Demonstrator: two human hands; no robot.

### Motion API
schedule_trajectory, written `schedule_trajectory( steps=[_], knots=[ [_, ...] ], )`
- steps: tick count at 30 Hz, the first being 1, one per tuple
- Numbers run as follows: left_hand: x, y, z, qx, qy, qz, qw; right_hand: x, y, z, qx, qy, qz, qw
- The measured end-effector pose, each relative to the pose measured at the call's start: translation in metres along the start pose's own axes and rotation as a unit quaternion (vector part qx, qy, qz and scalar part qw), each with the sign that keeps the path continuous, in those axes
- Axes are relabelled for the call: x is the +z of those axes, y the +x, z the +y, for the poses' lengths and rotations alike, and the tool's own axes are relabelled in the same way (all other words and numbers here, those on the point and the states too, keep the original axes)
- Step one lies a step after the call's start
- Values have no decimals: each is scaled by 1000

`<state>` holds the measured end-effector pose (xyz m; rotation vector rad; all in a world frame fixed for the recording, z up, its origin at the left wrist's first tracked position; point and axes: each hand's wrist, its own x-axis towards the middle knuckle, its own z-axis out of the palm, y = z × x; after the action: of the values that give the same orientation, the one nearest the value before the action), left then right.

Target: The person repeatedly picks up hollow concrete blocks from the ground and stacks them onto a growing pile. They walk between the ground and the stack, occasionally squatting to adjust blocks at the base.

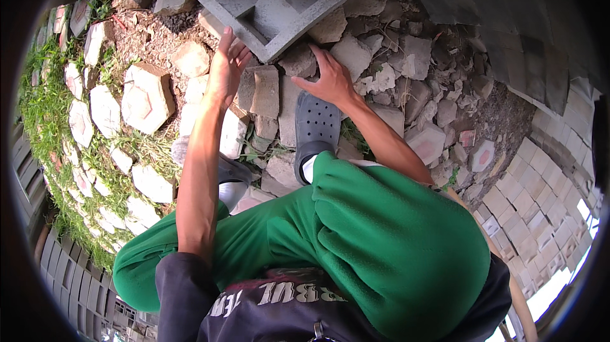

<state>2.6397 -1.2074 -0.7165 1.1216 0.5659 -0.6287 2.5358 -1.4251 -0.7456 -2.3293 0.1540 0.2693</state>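
Note:
A grey square concrete block (306,23) with raised walls and a recessed inside lies tilted on rubble ahead of me. My left hand (227,69) reaches toward its near left side, fingers stretched out and empty. Whether those fingertips touch the wall I cannot tell. To the right of the near corner, my right hand (328,78) is spread, thumb apart from the fingers, holding nothing. Below that hand is my grey clog (318,123). A broken slab piece (265,91) lies between the two hands.
Hexagonal pavers (146,97) lie among grass on the left. Broken concrete pieces (416,56) cover the ground to the right. Stacked light blocks (530,196) stand farther right, with dark grey stacked slabs (508,18) at the upper right.

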Motion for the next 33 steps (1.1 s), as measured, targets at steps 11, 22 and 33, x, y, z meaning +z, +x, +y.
schedule_trajectory(
  steps=[11,22,33],
  knots=[
    [4,16,-10,29,-76,-2,997,4,6,-19,80,128,20,988],
    [14,14,-2,24,-72,23,997,38,17,-8,82,176,-3,981],
    [11,11,0,9,-17,25,1000,30,26,-2,155,352,-91,919]
  ],
)
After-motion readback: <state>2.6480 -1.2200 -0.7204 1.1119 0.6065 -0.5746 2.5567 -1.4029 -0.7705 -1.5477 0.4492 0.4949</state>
